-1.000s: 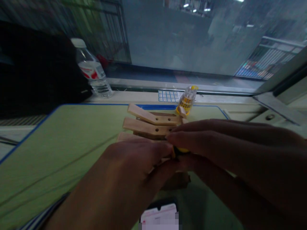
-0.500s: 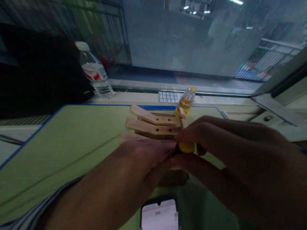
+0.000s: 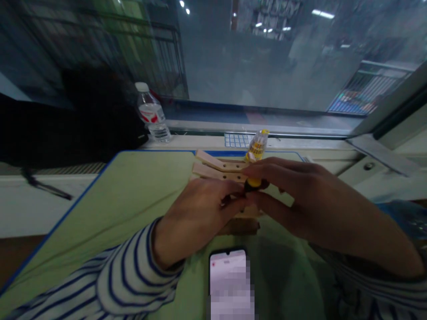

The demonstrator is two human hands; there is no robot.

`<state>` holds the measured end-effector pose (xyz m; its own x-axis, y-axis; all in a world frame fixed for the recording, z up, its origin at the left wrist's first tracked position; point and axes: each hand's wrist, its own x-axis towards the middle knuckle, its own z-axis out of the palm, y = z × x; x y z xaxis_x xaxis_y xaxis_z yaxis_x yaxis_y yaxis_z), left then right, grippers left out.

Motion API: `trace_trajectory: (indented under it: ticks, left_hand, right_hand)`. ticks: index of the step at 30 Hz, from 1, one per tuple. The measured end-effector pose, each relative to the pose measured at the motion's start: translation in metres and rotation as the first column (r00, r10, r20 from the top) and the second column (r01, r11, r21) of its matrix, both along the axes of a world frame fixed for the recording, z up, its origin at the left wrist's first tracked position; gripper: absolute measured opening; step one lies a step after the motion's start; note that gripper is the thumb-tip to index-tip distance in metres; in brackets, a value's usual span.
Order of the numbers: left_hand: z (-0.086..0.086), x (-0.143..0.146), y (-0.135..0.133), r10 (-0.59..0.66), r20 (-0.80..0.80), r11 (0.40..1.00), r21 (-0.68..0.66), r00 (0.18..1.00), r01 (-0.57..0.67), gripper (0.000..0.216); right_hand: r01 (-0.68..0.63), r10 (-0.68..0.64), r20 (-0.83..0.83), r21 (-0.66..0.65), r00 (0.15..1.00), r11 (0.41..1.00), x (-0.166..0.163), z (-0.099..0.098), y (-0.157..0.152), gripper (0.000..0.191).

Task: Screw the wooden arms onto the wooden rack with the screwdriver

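Note:
My right hand [image 3: 293, 191] is closed, thumb and fingertips pinching a small screwdriver [image 3: 254, 182] with a yellow and black handle, seen nearly end-on. Against its black end sit the thumb and fingers of my left hand [image 3: 207, 204], pinched together over the wooden assembly [image 3: 218, 170]. What the left fingertips grip is hidden, and so is the screwdriver's tip. Pale bent wooden strips with paired dark holes lie side by side in the assembly, sticking out to the left beyond my hands. A darker wooden part shows at its near side.
A phone [image 3: 230, 280] with a lit screen lies on the green table [image 3: 147, 182] close to me. Behind the assembly stands a clear container with yellow ends [image 3: 258, 144]. On the sill are a water bottle [image 3: 153, 115], a dark bag [image 3: 83, 115] and a gridded sheet [image 3: 236, 140].
The view has shifted back, so both striped sleeves and more of the phone show. Both hands stay together at the screwdriver over the wooden assembly.

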<state>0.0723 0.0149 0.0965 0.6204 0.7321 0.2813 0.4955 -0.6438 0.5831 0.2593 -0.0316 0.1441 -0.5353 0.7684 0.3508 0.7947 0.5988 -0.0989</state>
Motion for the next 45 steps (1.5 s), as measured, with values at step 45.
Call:
trace_trajectory:
  ticks: [45]
  left_hand:
    - [0.0029,-0.0020,0.0008,-0.015,-0.108,1.000,-0.020,0.994,0.013,0.016]
  right_hand:
    - [-0.084,0.085,-0.065,0.012,0.994,0.996,-0.0007,-0.0013,0.0006,0.025]
